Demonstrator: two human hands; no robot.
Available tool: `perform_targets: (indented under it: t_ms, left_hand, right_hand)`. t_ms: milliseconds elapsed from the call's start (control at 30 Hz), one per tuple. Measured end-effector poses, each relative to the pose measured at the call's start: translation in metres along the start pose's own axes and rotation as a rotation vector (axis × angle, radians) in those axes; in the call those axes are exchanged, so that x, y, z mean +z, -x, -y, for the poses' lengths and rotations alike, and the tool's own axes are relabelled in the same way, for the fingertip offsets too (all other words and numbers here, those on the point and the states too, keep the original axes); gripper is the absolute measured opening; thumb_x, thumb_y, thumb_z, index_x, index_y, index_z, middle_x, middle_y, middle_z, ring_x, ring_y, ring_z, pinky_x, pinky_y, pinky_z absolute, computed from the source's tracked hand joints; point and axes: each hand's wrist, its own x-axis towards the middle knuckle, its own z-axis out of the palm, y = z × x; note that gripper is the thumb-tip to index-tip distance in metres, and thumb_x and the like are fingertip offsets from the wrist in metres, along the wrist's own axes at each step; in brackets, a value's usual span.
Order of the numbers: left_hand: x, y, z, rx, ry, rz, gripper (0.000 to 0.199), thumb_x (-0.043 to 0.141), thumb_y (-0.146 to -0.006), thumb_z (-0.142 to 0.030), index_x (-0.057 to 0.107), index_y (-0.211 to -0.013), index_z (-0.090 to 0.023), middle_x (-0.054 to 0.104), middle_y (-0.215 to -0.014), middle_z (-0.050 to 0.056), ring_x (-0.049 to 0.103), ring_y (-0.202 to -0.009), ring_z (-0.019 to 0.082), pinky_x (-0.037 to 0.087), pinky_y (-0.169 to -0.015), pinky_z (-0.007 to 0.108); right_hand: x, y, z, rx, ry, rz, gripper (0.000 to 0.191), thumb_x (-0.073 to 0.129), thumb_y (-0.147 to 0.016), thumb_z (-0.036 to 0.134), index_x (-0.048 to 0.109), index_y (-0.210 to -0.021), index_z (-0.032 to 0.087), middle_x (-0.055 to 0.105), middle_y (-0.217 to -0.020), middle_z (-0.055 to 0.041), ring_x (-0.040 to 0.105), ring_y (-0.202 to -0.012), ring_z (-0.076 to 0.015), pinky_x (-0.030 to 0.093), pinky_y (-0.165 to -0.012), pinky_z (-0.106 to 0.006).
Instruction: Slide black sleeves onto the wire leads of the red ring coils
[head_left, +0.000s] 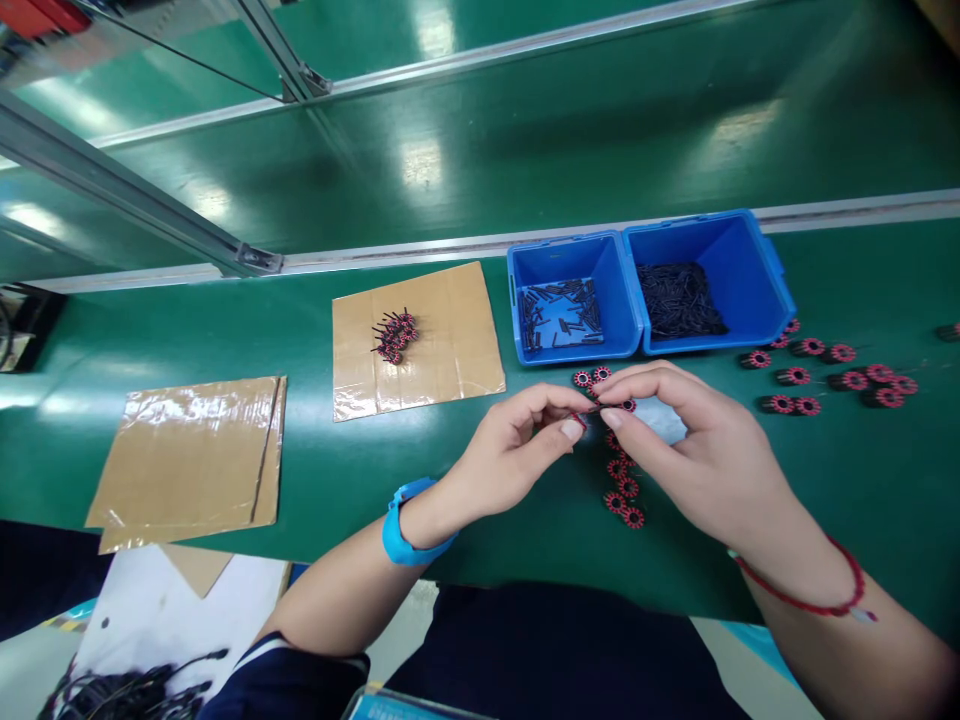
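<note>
My left hand (510, 450) is closed in a pinch on a small red-and-black motor stator (579, 421), mostly covered by the fingers. Facing it, my right hand (694, 440) pinches a thin dark piece (598, 407) at the stator; whether it is a wire or a tube I cannot tell. The fingertips of both hands nearly meet. Beneath and beside them, several more stators (628, 487) stand on the green table in a loose column. Behind the hands, a blue bin (577, 354) holds scattered short black tubes (574, 325).
A second blue bin (754, 285) holds a denser heap of black tubes (679, 298). Several stators (855, 380) with thin leads stand at right. Stators with black tubes (395, 335) cluster on a cardboard sheet (450, 375). Another cardboard piece (187, 460) lies at left.
</note>
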Motion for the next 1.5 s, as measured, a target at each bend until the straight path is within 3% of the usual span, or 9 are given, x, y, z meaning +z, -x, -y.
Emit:
perform_targets:
  t_ms: [167,300,567,667,767,967,1233,1367,1500]
  left_hand:
    - [0.002,0.002,0.004,0.008,-0.061,-0.027,0.021,0.064,-0.091,-0.032,0.067,-0.108,-0.019,0.065,-0.091,0.003,0.057,-0.08,0.012,0.048,-0.079,0.028]
    - [0.006,0.001,0.004,0.007,-0.001,-0.053,0.02,0.065,-0.09,-0.031,0.067,-0.106,-0.019,0.065,-0.092,0.002,0.058,-0.083,0.012,0.048,-0.079,0.028]
    - [0.005,0.0,0.003,-0.03,0.211,-0.118,0.019,0.069,-0.088,-0.032,0.072,-0.102,-0.021,0.069,-0.091,0.002,0.06,-0.075,0.011,0.051,-0.074,0.026]
    - [0.003,0.0,0.005,-0.035,0.227,-0.129,0.02,0.069,-0.088,-0.034,0.072,-0.103,-0.022,0.07,-0.092,0.003,0.061,-0.074,0.011,0.051,-0.076,0.028]
    - [0.002,0.0,0.005,-0.029,0.208,-0.097,0.02,0.069,-0.088,-0.034,0.072,-0.104,-0.021,0.069,-0.09,0.003,0.061,-0.074,0.011,0.051,-0.076,0.028]
    - [0.003,-0.001,0.003,0.015,0.218,-0.023,0.024,0.069,-0.088,-0.028,0.063,-0.109,-0.019,0.064,-0.084,0.0,0.06,-0.072,0.009,0.049,-0.07,0.024]
    - [0.003,-0.001,0.002,0.032,0.17,0.027,0.029,0.069,-0.087,-0.024,0.056,-0.113,-0.019,0.06,-0.082,-0.001,0.058,-0.072,0.009,0.047,-0.069,0.023]
    - [0.002,-0.001,0.001,0.039,0.136,0.041,0.026,0.07,-0.087,-0.024,0.057,-0.11,-0.019,0.058,-0.082,-0.002,0.057,-0.073,0.008,0.046,-0.07,0.022]
    - [0.0,-0.001,0.002,0.03,0.174,0.019,0.026,0.07,-0.087,-0.026,0.059,-0.109,-0.019,0.062,-0.086,0.0,0.06,-0.074,0.009,0.048,-0.071,0.023]
  right_hand:
    - [0.008,0.001,0.001,-0.106,0.136,-0.086,0.007,0.06,-0.091,0.018,0.063,-0.09,0.024,0.073,-0.094,-0.0032,0.068,-0.091,-0.0208,0.051,-0.081,-0.038]
    - [0.015,0.003,0.001,-0.328,0.474,-0.185,0.009,0.061,-0.088,0.014,0.062,-0.089,0.023,0.074,-0.093,-0.0068,0.069,-0.09,-0.0259,0.047,-0.081,-0.043]
    - [0.016,0.004,0.001,-0.534,0.681,-0.173,0.029,0.061,-0.087,0.012,0.066,-0.113,0.025,0.077,-0.111,-0.0061,0.069,-0.101,-0.0266,0.044,-0.097,-0.047]
    - [0.013,0.003,0.001,-0.453,0.489,-0.162,0.032,0.059,-0.087,0.01,0.068,-0.114,0.026,0.076,-0.114,-0.005,0.069,-0.104,-0.0265,0.047,-0.097,-0.047]
    - [0.008,0.0,0.001,-0.199,0.147,-0.159,0.026,0.057,-0.092,0.015,0.07,-0.111,0.028,0.075,-0.114,-0.0045,0.069,-0.106,-0.0237,0.051,-0.093,-0.042]
    - [0.001,-0.006,-0.004,0.096,-0.259,0.06,0.01,0.066,-0.092,0.033,0.073,-0.099,0.031,0.073,-0.108,0.0006,0.067,-0.106,-0.0172,0.053,-0.091,-0.031]
    - [0.001,-0.006,-0.004,0.1,-0.273,0.118,0.011,0.065,-0.093,0.029,0.069,-0.083,0.027,0.07,-0.104,0.0006,0.064,-0.105,-0.0163,0.05,-0.088,-0.029]
    - [0.0,-0.005,-0.002,0.011,-0.14,0.08,0.012,0.065,-0.093,0.026,0.067,-0.081,0.026,0.068,-0.092,0.0007,0.063,-0.095,-0.0155,0.048,-0.086,-0.03]
    - [0.0,-0.003,-0.005,0.032,-0.201,-0.005,0.007,0.063,-0.094,0.029,0.069,-0.091,0.028,0.07,-0.102,0.0004,0.064,-0.103,-0.0156,0.048,-0.091,-0.03]
